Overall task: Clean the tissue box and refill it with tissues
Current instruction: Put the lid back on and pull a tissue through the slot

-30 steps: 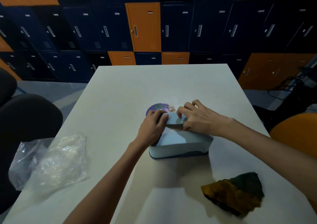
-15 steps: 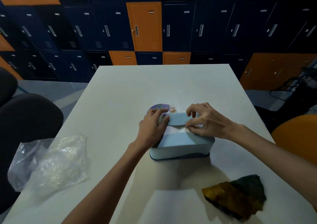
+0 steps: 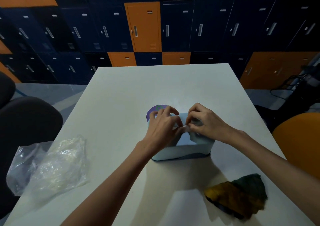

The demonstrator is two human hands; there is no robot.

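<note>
Item: tissue box (image 3: 181, 150), pale blue with rounded corners, is sitting on the white table (image 3: 155, 84), middle, slightly toward the near right.
Handling (judged): hard plastic, stiff and light. It is likely sliding easily on the smooth top, so one hand should be steadying a side wall while the other works at the slot. The lid edge looks like the place to take hold for lifting.
Contents: both hands are covering the top opening, so the fill level cannot be told.

Item: tissue (image 3: 186, 126), a small pale bit showing between the fingertips. It looks soft, thin and easily torn, and is best drawn gently by a corner.

Item: left hand (image 3: 161, 128), fingers curled, is resting on the box's left top and pinching at the pale bit.
Item: right hand (image 3: 207, 123), fingers curled, is pinching the same spot from the right.

Item: plastic bag (image 3: 52, 165), clear and crumpled, is lying near left. Something whitish is showing through it, but what it is cannot be told.
Item: cloth (image 3: 237, 198), dark green and yellow, is lying bunched near right, apart from the box.
Item: purple disc (image 3: 155, 108) is lying flat just beyond the box.
</note>
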